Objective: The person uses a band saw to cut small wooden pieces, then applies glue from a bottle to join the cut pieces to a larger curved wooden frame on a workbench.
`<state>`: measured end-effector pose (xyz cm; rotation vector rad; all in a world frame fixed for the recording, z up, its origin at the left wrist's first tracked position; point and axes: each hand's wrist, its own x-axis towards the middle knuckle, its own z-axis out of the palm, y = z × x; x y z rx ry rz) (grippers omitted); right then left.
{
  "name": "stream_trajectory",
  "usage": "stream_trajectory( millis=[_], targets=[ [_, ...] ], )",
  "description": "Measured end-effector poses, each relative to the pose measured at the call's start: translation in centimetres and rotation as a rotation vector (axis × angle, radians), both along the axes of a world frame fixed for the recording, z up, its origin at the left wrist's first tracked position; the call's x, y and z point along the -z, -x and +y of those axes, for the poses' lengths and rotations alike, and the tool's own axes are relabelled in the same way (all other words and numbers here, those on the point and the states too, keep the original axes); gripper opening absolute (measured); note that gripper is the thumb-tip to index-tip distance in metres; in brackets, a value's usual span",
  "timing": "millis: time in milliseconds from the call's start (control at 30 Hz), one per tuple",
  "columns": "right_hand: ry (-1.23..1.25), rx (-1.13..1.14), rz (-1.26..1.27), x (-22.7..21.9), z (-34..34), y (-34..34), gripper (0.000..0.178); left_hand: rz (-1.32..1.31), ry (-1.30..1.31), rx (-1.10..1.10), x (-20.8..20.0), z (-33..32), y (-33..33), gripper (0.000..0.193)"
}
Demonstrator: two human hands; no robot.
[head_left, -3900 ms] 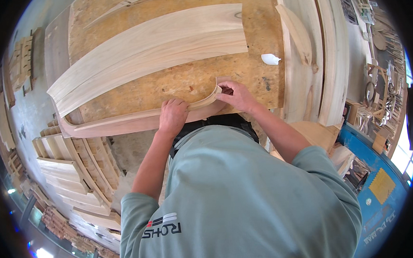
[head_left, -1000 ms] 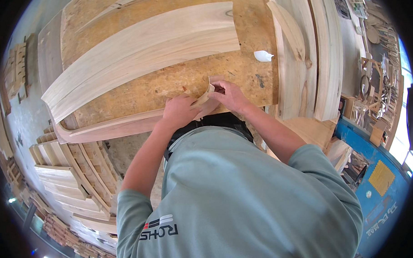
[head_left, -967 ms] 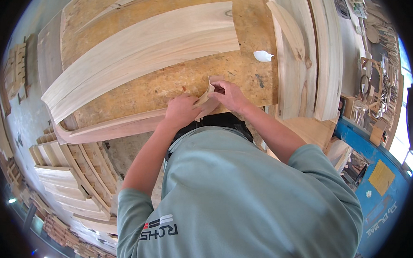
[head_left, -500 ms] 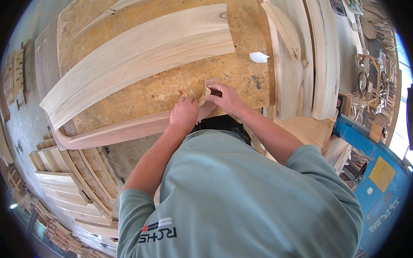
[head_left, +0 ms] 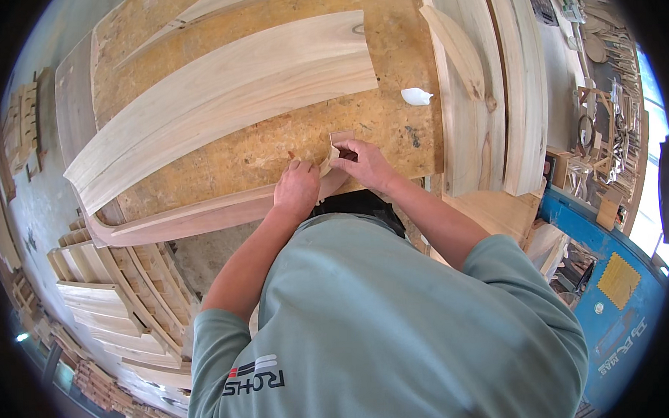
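Close to my body, at the near edge of the workbench (head_left: pixel 390 126), both hands are at a small bent tan sheet (head_left: pixel 334 154), which looks like sandpaper. My right hand (head_left: pixel 368 166) pinches it between thumb and fingers. The curled fingers of my left hand (head_left: pixel 298 187) close at its left end; the left thumb is hidden. Behind the sheet, a flat brownish flap (head_left: pixel 341 137) rises past my right fingertips. A long wooden strip (head_left: pixel 195 214) runs along the near bench edge and passes by my left hand.
A wide pale curved board (head_left: pixel 227 95) lies across the bench beyond my hands. Right of it is a white crumpled item (head_left: pixel 417 96). Long planks (head_left: pixel 518 92) with a short curved piece (head_left: pixel 458 50) lie at the right. A blue machine (head_left: pixel 611 310) stands lower right; stacked boards (head_left: pixel 110 313) lower left.
The view has shifted slightly, so the bench and boards sit a little lower. Both hands keep nearly the same place and hold on the tan sheet.
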<state>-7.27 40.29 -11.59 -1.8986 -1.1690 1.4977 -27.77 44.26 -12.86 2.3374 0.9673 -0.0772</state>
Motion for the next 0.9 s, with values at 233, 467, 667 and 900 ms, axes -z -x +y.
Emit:
stream_trajectory(
  millis=[233, 467, 667, 900],
  targets=[
    [-0.055, 0.03, 0.037, 1.1, -0.4, 0.0, 0.047, 0.001, -0.02, 0.043, 0.0, 0.1, 0.1, 0.013],
    [0.003, 0.017, 0.088, 1.3, -0.3, -0.3, 0.047, 0.246, 0.227, 0.14, -1.7, 3.6, 1.2, 0.034],
    [-0.033, 0.06, 0.121, 1.1, -0.3, 0.0, 0.05, 0.15, 0.204, 0.014, -3.0, 4.9, 7.5, 0.035],
    [-0.026, 0.058, 0.11, 1.4, -0.5, -0.1, 0.049, 0.087, 0.106, -0.091, -2.8, 2.8, 7.7, 0.036]
  ],
)
